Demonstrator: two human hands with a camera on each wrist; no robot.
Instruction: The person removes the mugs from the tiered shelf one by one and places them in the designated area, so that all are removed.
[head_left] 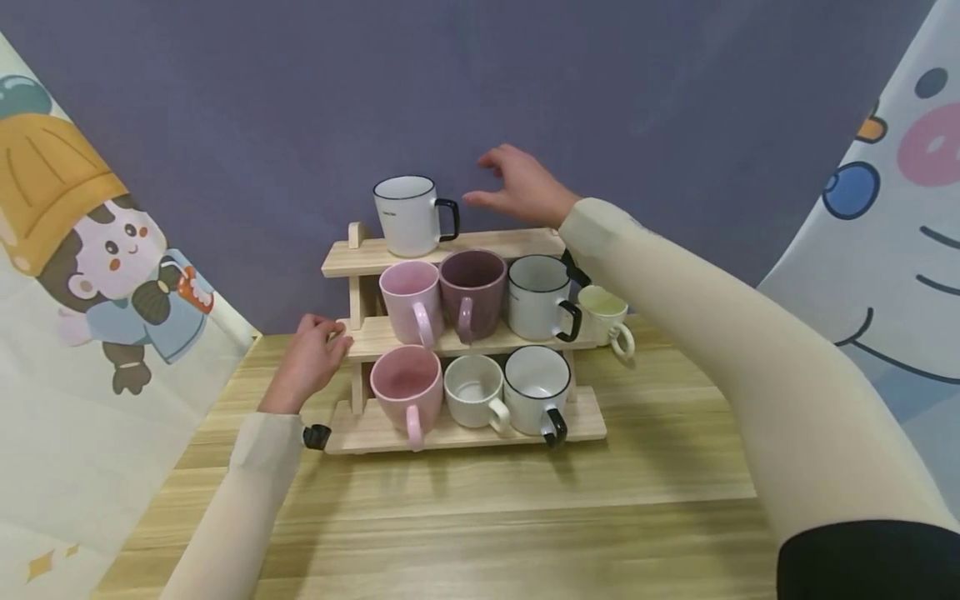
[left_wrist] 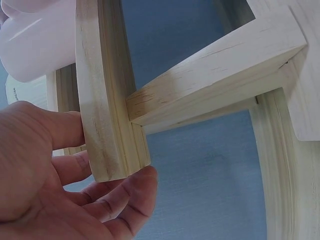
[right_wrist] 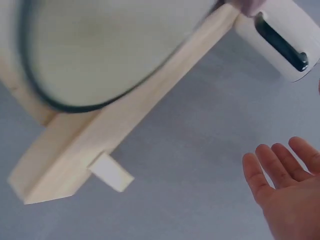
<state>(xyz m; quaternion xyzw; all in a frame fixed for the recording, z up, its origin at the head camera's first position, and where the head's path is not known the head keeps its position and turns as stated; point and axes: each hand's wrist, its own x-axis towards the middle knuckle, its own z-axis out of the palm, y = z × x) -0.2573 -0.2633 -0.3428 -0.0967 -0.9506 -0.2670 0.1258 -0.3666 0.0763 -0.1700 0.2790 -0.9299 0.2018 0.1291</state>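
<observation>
A three-tier wooden shelf rack (head_left: 491, 442) stands on the table with mugs on each tier. My left hand (head_left: 309, 358) holds the left end of its middle board (left_wrist: 107, 100), thumb on one side and fingers curled about the end. Above the top tier my right hand (head_left: 525, 185) hangs in the air, fingers spread and holding nothing. It is just right of the black handle of a white mug with a black rim (head_left: 408, 218), apart from it. In the right wrist view the palm and extended fingers of this hand (right_wrist: 292, 192) show.
The middle tier bears a pink mug (head_left: 409, 287), a purple mug (head_left: 474, 287) and a white black-rimmed mug (head_left: 538, 292). Below are another pink mug (head_left: 405, 387), a small cream cup (head_left: 474, 392) and another white mug (head_left: 534, 392). A pale green cup (head_left: 603, 308) is at the right, partly behind my sleeve.
</observation>
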